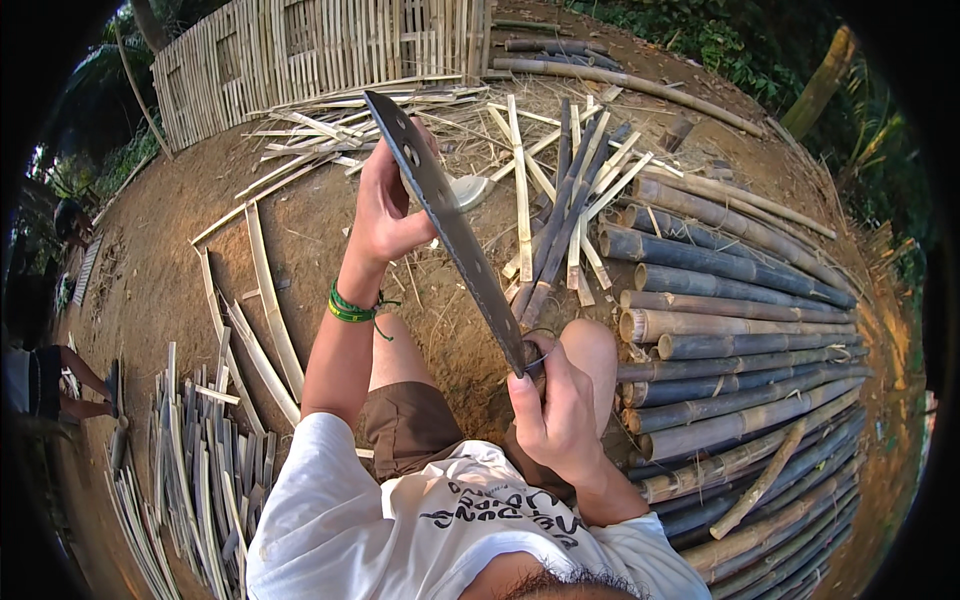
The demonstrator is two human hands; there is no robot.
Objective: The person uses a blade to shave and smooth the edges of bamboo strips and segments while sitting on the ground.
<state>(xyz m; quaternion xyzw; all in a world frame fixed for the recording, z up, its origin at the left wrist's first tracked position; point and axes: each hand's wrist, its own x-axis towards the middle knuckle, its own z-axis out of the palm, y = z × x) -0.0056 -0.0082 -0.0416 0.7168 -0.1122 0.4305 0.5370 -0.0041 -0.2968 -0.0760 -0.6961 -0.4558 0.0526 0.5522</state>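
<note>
A long dark machete (447, 222) with a row of holes through its wide blade slants up and away in front of me. My right hand (553, 410) is closed around its near end, by a ring at the base of the blade. At the far end my left hand (385, 205), with a green band at the wrist, curls round behind the blade. Between its thumb and fingers is a pale, round-edged thing (468, 191), pressed close to the blade's far side. The blade hides most of it, so its kind cannot be told.
Several bamboo poles (720, 322) lie stacked at the right. Split strips (521, 185) and thin dark poles (568, 210) lie ahead. More strips (200, 480) are piled at the left. A bamboo slat fence (330, 50) stands behind; a person's legs (85, 385) show far left.
</note>
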